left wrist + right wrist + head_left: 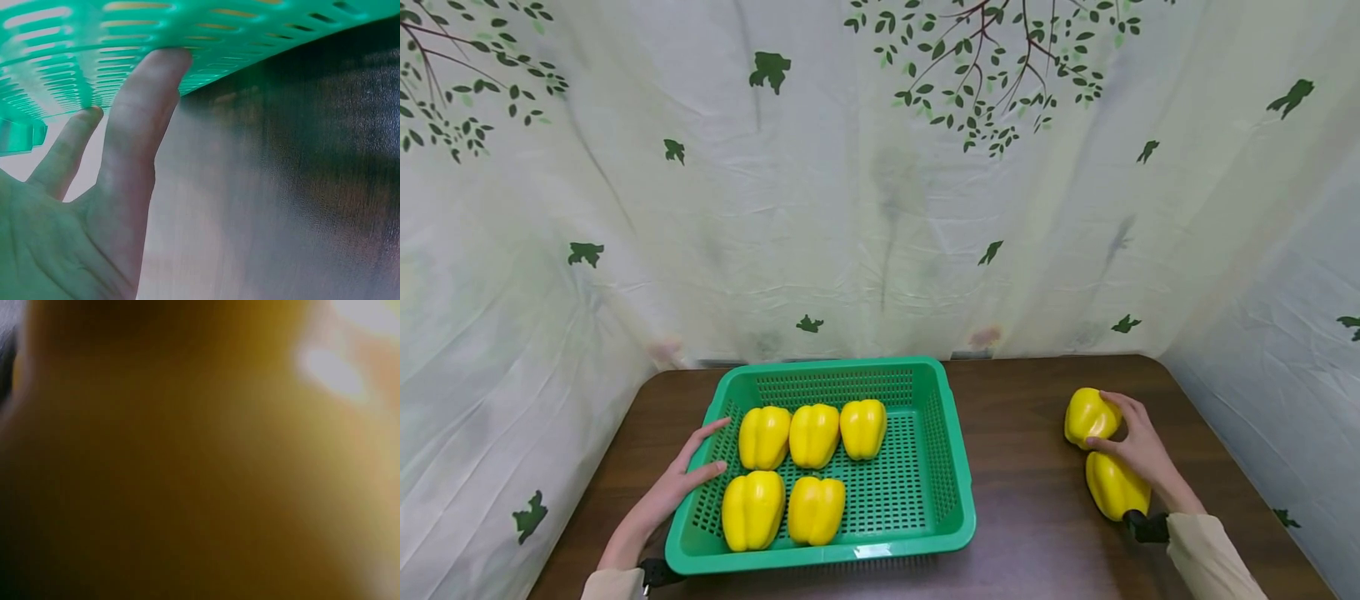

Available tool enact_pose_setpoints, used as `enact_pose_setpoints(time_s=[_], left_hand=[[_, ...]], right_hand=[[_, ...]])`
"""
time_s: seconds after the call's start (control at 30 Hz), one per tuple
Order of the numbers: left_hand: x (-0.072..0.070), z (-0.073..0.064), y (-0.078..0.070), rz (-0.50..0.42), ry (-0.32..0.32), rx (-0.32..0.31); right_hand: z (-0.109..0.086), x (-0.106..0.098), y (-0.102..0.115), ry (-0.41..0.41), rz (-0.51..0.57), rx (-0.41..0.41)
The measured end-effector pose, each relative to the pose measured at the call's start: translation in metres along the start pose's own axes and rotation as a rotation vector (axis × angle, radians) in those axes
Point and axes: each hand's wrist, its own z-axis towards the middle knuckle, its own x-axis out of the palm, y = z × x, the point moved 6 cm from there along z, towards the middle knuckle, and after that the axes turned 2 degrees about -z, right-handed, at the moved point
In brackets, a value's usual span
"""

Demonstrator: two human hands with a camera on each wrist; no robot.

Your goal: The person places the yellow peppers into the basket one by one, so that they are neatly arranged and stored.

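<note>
My left hand (673, 483) is at the left side of a green plastic basket (958, 500), its thumb and fingers extended across the rim. In the left wrist view, the fairly straight thumb (134, 131) and a finger meet the slotted wall. Over at the right, my right hand (1142, 446) holds a yellow bell pepper (1086, 418) between thumb and fingers. Another yellow pepper (1112, 487) lies just nearer, partly under that hand. A blurred yellow surface (187, 462) fills most of the right wrist view.
Inside the basket, several yellow peppers stand in two rows toward its left: a back row (814, 436) and a front row (816, 510). The brown wooden table (1022, 467) ends at a hanging leaf-patterned curtain (880, 250) behind and on both sides.
</note>
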Motion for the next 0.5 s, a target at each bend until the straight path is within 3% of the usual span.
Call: enact_pose_setpoints(time_s=[0.2,0.5], left_hand=[[-0.0004,-0.0005,0.0013,-0.007,-0.004,-0.023],[-0.0003,0.0007,-0.0003,0.004,0.0,-0.009]], right_hand=[[0.0016,0.0028,0.0021,0.032,-0.013,-0.025],[0.0051,0.0091,0.0061,0.039,-0.051,-0.056]])
